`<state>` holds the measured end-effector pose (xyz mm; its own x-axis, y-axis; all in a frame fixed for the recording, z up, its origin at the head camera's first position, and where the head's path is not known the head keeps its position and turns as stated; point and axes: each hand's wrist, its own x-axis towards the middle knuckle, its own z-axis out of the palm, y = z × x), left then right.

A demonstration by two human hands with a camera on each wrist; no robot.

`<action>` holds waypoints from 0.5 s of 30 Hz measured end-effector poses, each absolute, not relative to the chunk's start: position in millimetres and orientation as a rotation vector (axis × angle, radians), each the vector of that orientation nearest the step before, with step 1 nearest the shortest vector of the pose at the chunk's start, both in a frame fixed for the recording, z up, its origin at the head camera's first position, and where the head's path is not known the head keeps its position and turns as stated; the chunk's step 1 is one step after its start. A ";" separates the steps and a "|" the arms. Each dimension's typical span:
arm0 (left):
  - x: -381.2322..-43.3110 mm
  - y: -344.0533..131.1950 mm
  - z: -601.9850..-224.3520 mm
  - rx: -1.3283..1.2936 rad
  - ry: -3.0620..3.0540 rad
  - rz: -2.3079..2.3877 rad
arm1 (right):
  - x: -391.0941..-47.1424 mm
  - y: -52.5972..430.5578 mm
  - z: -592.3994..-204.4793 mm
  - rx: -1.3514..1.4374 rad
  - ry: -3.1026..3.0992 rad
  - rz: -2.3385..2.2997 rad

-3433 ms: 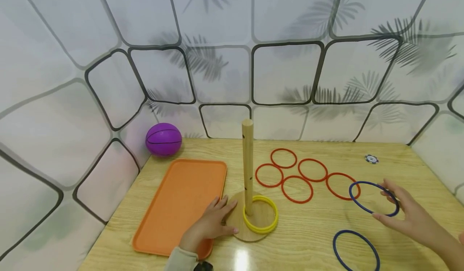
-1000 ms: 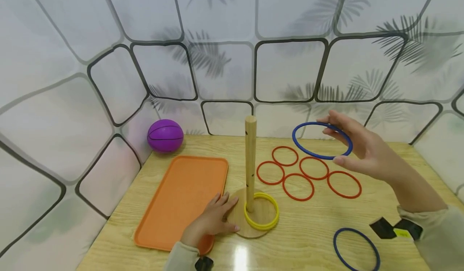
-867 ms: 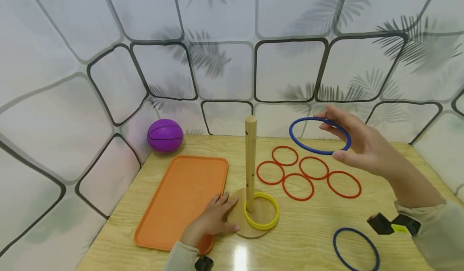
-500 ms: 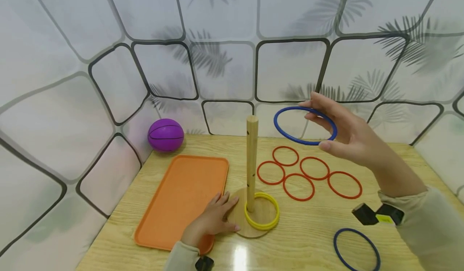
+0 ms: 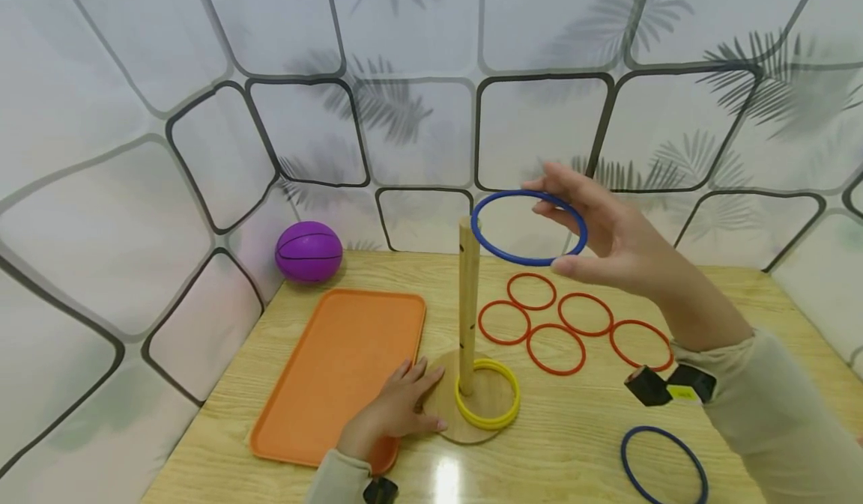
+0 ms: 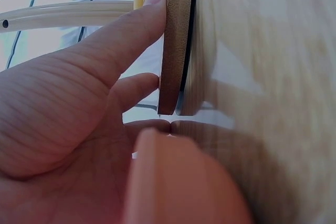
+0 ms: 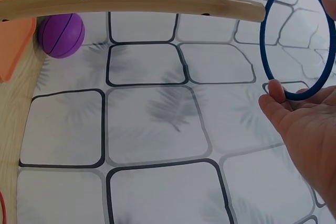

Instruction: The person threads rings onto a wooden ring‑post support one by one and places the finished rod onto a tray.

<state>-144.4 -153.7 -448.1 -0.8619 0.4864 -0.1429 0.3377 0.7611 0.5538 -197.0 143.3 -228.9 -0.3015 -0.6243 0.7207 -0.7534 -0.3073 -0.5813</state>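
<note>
My right hand (image 5: pixel 613 242) pinches a blue ring (image 5: pixel 519 260) between thumb and fingers, raised well above the table. In the head view the ring's left edge overlaps the top of the upright wooden post (image 5: pixel 468 302); in the right wrist view, the blue ring (image 7: pixel 262 38) stands right at the post's tip (image 7: pixel 257 11). Fingers spread, my left hand (image 5: pixel 394 414) rests on the round wooden base (image 5: pixel 450 395); the left wrist view shows its thumb on the base's (image 6: pixel 176 51) top face. Yellow rings (image 5: pixel 515 399) lie around the post's foot.
Several red rings (image 5: pixel 555 373) lie flat right of the post. Another blue ring (image 5: pixel 650 428) lies near the front right. An orange tray (image 5: pixel 337 369) sits on the left, partly under my left arm, with a purple ball (image 5: pixel 309 252) behind it. Patterned walls close the back.
My right hand has lifted the blue ring from low on the right and carried it up and leftward to the post's top. The left hand stays on the base.
</note>
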 end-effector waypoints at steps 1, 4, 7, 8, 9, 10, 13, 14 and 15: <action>-144.3 -153.7 -448.2 0.644 2.681 0.764 | -197.2 141.6 -228.7 1.787 -1.776 1.680; -144.0 -153.4 -448.2 0.646 2.685 0.764 | -198.0 137.4 -229.0 1.801 -1.768 1.681; -143.9 -153.2 -448.0 0.641 2.687 0.762 | -198.4 134.6 -229.8 1.786 -1.781 1.698; -143.8 -153.1 -447.6 0.633 2.685 0.769 | -198.3 134.0 -230.4 1.774 -1.791 1.709; -143.8 -153.1 -447.4 0.627 2.683 0.774 | -198.0 133.5 -230.8 1.760 -1.810 1.716; -143.6 -153.1 -446.9 0.619 2.679 0.779 | -197.8 133.1 -231.3 1.746 -1.830 1.723; -143.3 -153.1 -446.1 0.597 2.668 0.797 | -197.2 130.8 -233.0 1.733 -1.863 1.724; -143.1 -153.2 -445.8 0.591 2.666 0.801 | -197.2 130.0 -233.7 1.735 -1.867 1.722; -143.0 -153.3 -445.7 0.589 2.664 0.802 | -196.9 129.3 -234.7 1.735 -1.871 1.722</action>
<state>-143.0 -153.3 -445.7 -0.8721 0.4622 -0.1606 0.2967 0.7605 0.5775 -196.9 129.3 -234.7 -0.3631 -0.6493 0.6682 -0.7198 -0.2599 -0.6437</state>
